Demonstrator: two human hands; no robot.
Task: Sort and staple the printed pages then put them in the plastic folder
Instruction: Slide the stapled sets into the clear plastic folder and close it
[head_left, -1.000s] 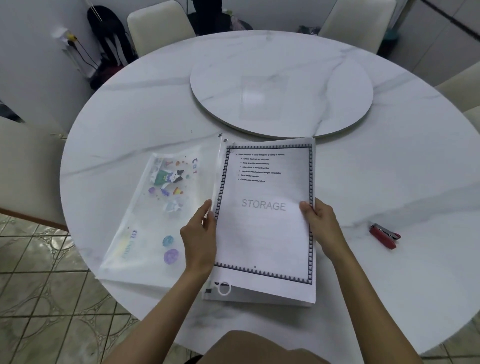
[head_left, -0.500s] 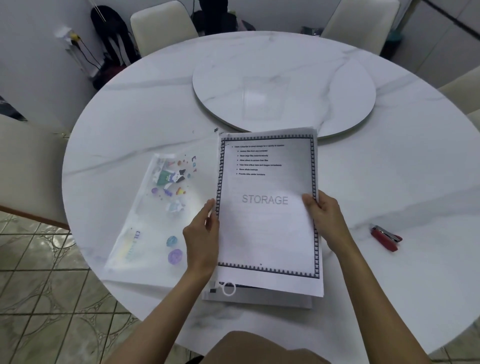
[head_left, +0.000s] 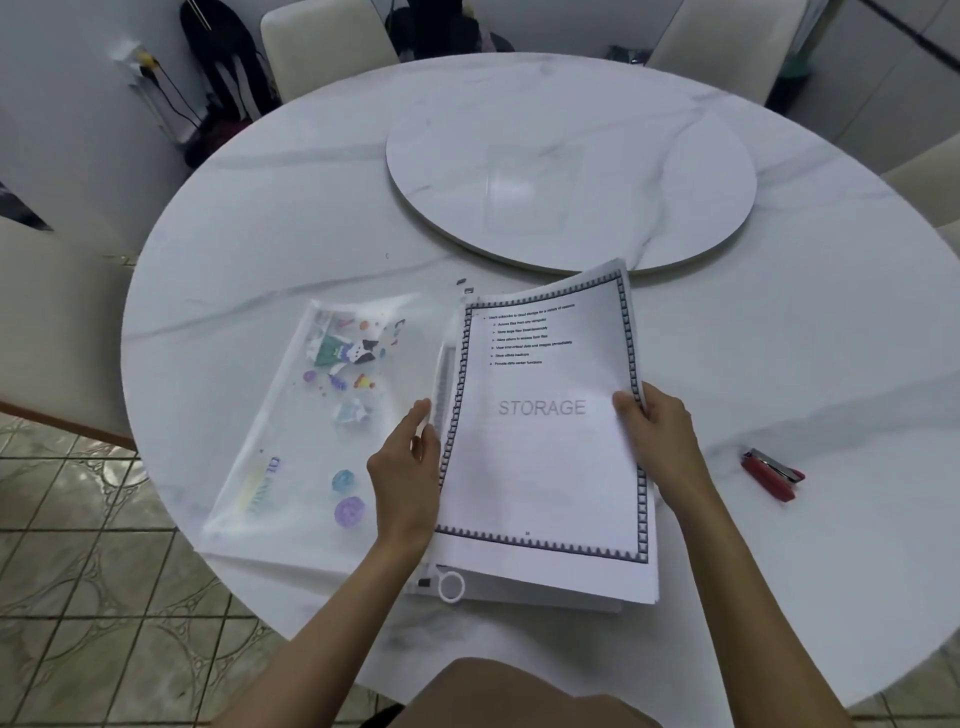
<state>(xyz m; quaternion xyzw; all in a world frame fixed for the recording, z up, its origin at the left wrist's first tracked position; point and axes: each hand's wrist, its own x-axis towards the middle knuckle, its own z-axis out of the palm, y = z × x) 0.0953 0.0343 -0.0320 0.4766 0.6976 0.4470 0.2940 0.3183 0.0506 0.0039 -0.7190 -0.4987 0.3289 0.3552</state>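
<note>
Round white marble table (head_left: 270, 218), lazy Susan (head_left: 571, 176); cream chairs (head_left: 322, 47); patterned tile floor (head_left: 104, 613).

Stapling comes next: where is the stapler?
The stapler lies on the table at the right, beyond the right hand holding the pages.

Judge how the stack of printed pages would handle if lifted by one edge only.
Probably floppy: the pages already bow where the right hand lifts their edge. Likely to fan or slide apart, since no staple shows. The left hand steadying the other side suggests two-handed support helps.
</note>
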